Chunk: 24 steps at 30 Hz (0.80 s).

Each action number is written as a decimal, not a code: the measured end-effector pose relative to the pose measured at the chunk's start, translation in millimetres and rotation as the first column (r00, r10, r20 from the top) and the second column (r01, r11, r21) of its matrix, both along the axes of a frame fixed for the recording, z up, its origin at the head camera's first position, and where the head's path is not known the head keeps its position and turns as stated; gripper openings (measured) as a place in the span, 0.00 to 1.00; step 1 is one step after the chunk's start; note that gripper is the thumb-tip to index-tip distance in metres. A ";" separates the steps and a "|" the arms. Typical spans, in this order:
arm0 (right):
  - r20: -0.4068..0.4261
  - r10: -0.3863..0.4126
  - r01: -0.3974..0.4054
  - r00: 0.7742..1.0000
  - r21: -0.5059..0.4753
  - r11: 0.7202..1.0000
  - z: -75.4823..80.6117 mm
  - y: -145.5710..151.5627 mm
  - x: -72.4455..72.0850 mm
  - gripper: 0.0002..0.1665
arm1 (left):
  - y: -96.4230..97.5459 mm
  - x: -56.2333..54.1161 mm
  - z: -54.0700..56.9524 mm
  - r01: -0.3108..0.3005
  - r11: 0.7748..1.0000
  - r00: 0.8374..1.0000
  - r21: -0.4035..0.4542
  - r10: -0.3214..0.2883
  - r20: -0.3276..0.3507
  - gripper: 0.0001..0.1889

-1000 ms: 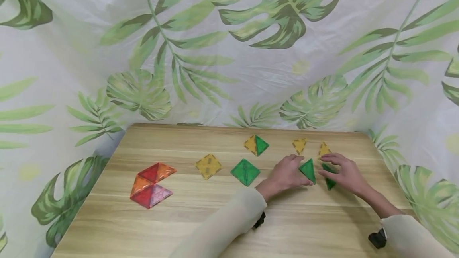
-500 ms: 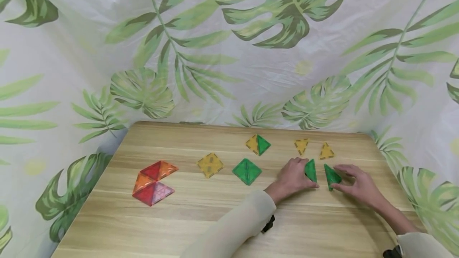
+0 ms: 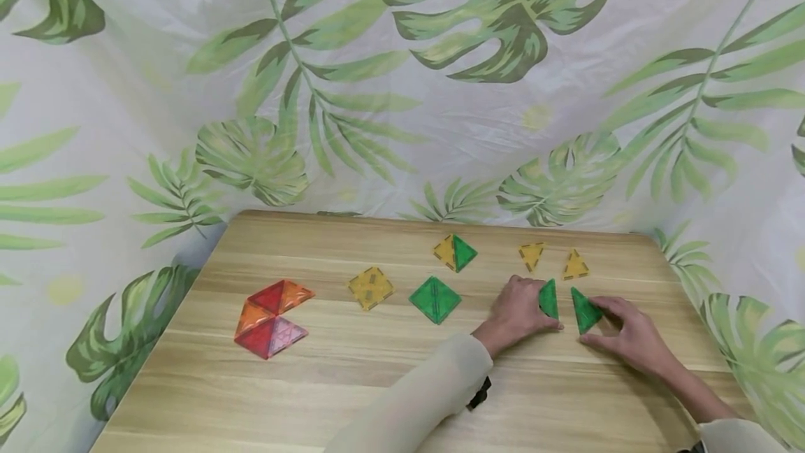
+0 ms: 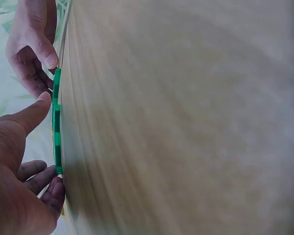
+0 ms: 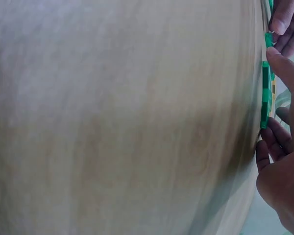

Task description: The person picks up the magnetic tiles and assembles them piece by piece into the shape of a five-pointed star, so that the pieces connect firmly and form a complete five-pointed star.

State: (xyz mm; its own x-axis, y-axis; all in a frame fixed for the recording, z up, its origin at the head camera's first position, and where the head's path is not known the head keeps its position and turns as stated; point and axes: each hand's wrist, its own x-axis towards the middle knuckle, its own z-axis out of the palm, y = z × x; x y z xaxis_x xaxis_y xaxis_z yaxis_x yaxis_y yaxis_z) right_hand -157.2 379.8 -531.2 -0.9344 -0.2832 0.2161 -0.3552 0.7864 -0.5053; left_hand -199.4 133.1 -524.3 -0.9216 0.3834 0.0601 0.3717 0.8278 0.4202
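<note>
In the head view my left hand point(image 3: 517, 314) pinches a green triangular magnetic tile point(image 3: 550, 299) between thumb and fingers. Facing it across a narrow gap is a second green triangular tile point(image 3: 584, 311), which my right hand point(image 3: 635, 341) holds by its corners with thumb and fingertips. Part of the left tile lies behind the left hand. Both wrist views catch the tiles edge-on: a green tile edge point(image 4: 58, 142) beside the left thumb, and another green tile edge point(image 5: 265, 95) by the right fingers. Both tiles are at the tabletop.
Behind the hands lie two yellow triangles, one point(image 3: 531, 255) left of the other point(image 3: 575, 265). Leftward are a green diamond point(image 3: 434, 300), a yellow-green diamond point(image 3: 455, 253) and a yellow diamond point(image 3: 371, 288). A red, orange and pink fan point(image 3: 270, 319) sits at the wooden table's point(image 3: 264, 411) left.
My right hand has taken hold of the right green tile and uncovered the yellow triangle behind it. The left tile has turned, and the two green tiles now face each other.
</note>
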 end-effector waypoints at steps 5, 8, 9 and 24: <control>-0.028 -0.004 0.004 1.000 -0.001 1.000 -2.0 -0.1 -0.6 0.46 | 3.9 0.8 1.6 -0.011 0.998 1.000 -0.063 0.009 -0.019 0.40; -0.047 0.004 -0.005 0.999 -0.017 1.000 -3.6 0.0 -0.8 0.43 | 5.1 1.4 3.3 -0.013 0.996 1.000 -0.090 0.011 -0.024 0.40; -0.051 0.010 -0.011 0.999 -0.022 1.000 -3.9 -0.1 -0.9 0.43 | 5.5 1.6 3.8 -0.012 0.995 1.000 -0.095 0.010 -0.022 0.40; -0.051 0.003 -0.005 0.999 -0.026 1.000 -3.0 -2.8 -0.6 0.38 | 7.8 3.2 4.7 -0.013 0.991 0.999 -0.136 0.008 -0.035 0.44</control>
